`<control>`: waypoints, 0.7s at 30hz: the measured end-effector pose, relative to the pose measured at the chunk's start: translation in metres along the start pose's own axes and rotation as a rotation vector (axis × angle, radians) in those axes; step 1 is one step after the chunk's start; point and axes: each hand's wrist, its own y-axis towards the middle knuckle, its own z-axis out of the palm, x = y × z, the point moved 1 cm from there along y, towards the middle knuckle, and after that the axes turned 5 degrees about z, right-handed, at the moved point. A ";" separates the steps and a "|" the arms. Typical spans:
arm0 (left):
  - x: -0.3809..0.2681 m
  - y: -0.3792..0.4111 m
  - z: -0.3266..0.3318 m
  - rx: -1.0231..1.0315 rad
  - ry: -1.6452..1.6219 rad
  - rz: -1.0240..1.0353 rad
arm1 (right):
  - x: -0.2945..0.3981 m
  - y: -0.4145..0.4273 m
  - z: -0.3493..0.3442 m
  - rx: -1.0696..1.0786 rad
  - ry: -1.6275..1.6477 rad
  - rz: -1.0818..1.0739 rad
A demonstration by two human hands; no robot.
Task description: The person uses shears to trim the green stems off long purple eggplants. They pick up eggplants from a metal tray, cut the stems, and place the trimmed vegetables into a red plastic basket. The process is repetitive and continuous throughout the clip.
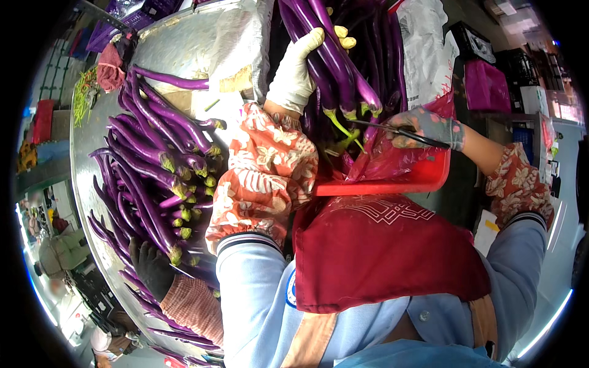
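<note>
My left hand (294, 71), in a white glove with yellowed fingertips, grips a bunch of several long purple eggplants (329, 64). Their stem ends point toward me, and one long green stem (340, 124) hangs past the others. In a grey patterned glove, my right hand (421, 126) holds black-handled scissors (425, 138). The blades lie at the stem ends of the bunch; how far they are parted cannot be made out. Below the bunch is a red plastic bin (382, 186) lined with pink plastic film (386, 158). More eggplants (391, 55) lie in it, partly hidden.
Many eggplants (142, 165) are heaped on the metal table (83, 152) to my left. A co-worker's black-gloved hand (154, 269) rests on that heap. Green trimmings (85, 92) and a dark red cloth (110, 69) sit at the table's far left. White sacking (421, 50) drapes the bin's right side.
</note>
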 end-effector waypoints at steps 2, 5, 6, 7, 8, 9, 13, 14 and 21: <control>-0.006 0.002 0.001 0.077 0.000 -0.005 | -0.020 -0.008 -0.002 -0.085 -0.204 -0.253; -0.007 0.002 0.006 0.000 -0.092 0.023 | -0.011 -0.031 -0.032 -0.215 -0.295 -0.271; -0.005 0.002 0.004 0.029 -0.108 0.003 | 0.005 -0.022 -0.036 -0.087 -0.163 -0.086; -0.003 0.003 -0.001 0.059 -0.124 -0.016 | 0.007 -0.021 -0.037 -0.068 -0.220 -0.130; -0.002 0.003 -0.003 0.088 -0.140 -0.035 | 0.008 -0.019 -0.037 -0.050 -0.276 -0.176; 0.000 0.002 -0.004 0.085 -0.160 -0.022 | 0.010 -0.015 -0.036 -0.035 -0.329 -0.220; 0.007 0.001 -0.004 0.092 -0.221 -0.038 | 0.043 0.005 -0.041 0.019 -0.156 -0.025; 0.010 0.001 -0.001 0.107 -0.221 -0.041 | 0.055 0.002 -0.055 0.078 -0.144 0.056; -0.002 -0.007 0.012 0.012 -0.065 -0.017 | 0.006 0.027 0.018 -1.222 -1.958 -0.538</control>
